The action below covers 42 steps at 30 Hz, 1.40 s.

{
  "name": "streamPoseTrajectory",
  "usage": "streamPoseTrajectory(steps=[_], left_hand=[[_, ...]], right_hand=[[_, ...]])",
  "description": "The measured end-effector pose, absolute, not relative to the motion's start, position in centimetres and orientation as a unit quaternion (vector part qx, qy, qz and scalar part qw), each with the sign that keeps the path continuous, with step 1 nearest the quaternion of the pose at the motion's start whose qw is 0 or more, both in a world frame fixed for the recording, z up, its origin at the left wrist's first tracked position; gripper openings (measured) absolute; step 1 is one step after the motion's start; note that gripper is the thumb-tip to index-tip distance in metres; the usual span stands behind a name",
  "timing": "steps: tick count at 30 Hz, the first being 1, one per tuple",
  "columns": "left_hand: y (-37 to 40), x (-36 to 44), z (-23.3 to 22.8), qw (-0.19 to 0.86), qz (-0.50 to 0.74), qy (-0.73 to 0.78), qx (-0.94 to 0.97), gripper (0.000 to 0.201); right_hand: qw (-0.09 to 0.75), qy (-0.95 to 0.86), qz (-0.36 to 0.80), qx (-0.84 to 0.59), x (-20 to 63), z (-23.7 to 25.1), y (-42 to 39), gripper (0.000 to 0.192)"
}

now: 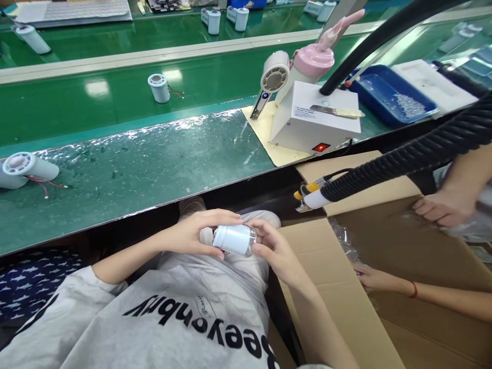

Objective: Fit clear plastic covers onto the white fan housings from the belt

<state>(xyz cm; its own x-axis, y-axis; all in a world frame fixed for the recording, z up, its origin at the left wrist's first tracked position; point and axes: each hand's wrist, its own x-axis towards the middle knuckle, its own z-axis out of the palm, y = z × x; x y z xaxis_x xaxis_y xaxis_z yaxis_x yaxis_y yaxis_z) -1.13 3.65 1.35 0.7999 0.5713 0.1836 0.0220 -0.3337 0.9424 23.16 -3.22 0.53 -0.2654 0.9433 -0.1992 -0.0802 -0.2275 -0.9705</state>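
Bench: green conveyor belt, cardboard box alongside
Left hand: clamped on white cylinder
Right hand: fingers closed on cylinder's other end

A cylinder was held between both hands, before the worktop. On the worktop, a box stood right, a housing left. A carton was placed right of the hands.

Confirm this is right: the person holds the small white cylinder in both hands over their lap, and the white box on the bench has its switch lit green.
Not quite. The head view shows the switch on the white box lit red, not green. The rest holds: the left hand and right hand hold the small white cylinder over the lap.
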Motion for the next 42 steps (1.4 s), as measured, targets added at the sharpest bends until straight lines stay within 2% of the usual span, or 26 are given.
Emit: streamPoseTrajectory(steps=[6,16,21,25,28,31,33,35,36,38,40,42], left_hand=[[3.5,-1.3,1.4,0.540,0.250,0.190,0.781,0.073],[3.5,-1.2,1.0,0.545,0.264,0.175,0.777,0.075],[3.4,-1.3,0.9,0.548,0.258,0.175,0.776,0.072],[3.1,-1.3,1.1,0.536,0.248,0.194,0.783,0.063],[2.8,-1.2,1.4,0.532,0.246,0.210,0.783,0.058],[2.6,-1.2,1.8,0.550,0.240,0.243,0.762,0.062],[2.5,-1.2,2.1,0.570,0.229,0.266,0.743,0.063],[2.3,-1.2,2.4,0.589,0.218,0.281,0.725,0.064],[2.3,-1.1,2.4,0.600,0.214,0.288,0.716,0.064],[2.3,-1.1,2.5,0.622,0.205,0.296,0.695,0.065],[2.4,-1.0,2.4,0.641,0.198,0.294,0.681,0.069],[2.6,-1.0,2.3,0.646,0.195,0.276,0.685,0.074]], right_hand=[[0.395,-0.374,0.721,-0.430,22.5,0.0,-3.1,0.052],[0.356,-0.309,0.770,-0.429,21.6,0.2,-3.1,0.063],[0.314,-0.262,0.814,-0.413,21.3,0.4,-3.1,0.065],[0.262,-0.221,0.854,-0.391,21.5,0.0,-2.9,0.064],[0.236,-0.235,0.866,-0.374,21.5,-0.5,-2.9,0.074],[0.286,-0.325,0.814,-0.388,21.5,-0.8,-3.4,0.084],[0.376,-0.438,0.701,-0.418,21.8,-0.8,-3.8,0.084],[0.434,-0.574,0.540,-0.436,22.3,-0.8,-4.1,0.080],[0.438,-0.638,0.463,-0.433,22.6,-0.8,-4.2,0.072],[0.417,-0.729,0.358,-0.409,23.2,-0.7,-4.3,0.043],[0.410,-0.751,0.334,-0.395,23.5,-0.7,-4.3,0.031],[0.430,-0.707,0.389,-0.405,23.5,-0.8,-4.4,0.041]])
